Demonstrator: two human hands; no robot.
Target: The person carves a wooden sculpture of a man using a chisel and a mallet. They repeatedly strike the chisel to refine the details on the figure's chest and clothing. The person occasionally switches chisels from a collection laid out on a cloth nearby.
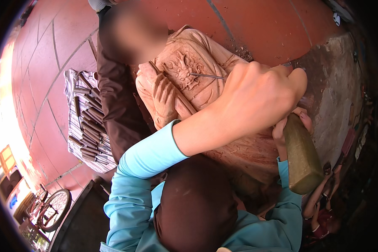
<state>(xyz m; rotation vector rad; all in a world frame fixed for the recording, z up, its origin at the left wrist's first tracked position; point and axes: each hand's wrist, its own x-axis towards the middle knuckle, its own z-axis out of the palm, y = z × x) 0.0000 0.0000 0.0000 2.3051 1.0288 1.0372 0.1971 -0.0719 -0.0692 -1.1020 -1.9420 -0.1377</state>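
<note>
My left hand (262,90), in a light blue sleeve, is closed in a fist around a chisel (208,76). The thin metal shaft points left, its tip at the dragon relief (182,69); most of the handle is hidden in my fist. Below this lies a carved wooden figure (155,105) with folded robes and a carved hand. A blurred patch covers its upper left end. My right hand (304,119), partly behind my left, wraps around the narrow part of a greenish-brown wooden mallet (303,161). The mallet's thick end hangs toward me, apart from the chisel as far as I can see.
Several wood-handled chisels (90,130) lie on a striped cloth (73,143) at the left. Brown-clothed legs (195,201) flank the figure. Wood chips (243,53) dot the red tiled floor (264,25). A bicycle (54,210) stands lower left; people (325,218) are at lower right.
</note>
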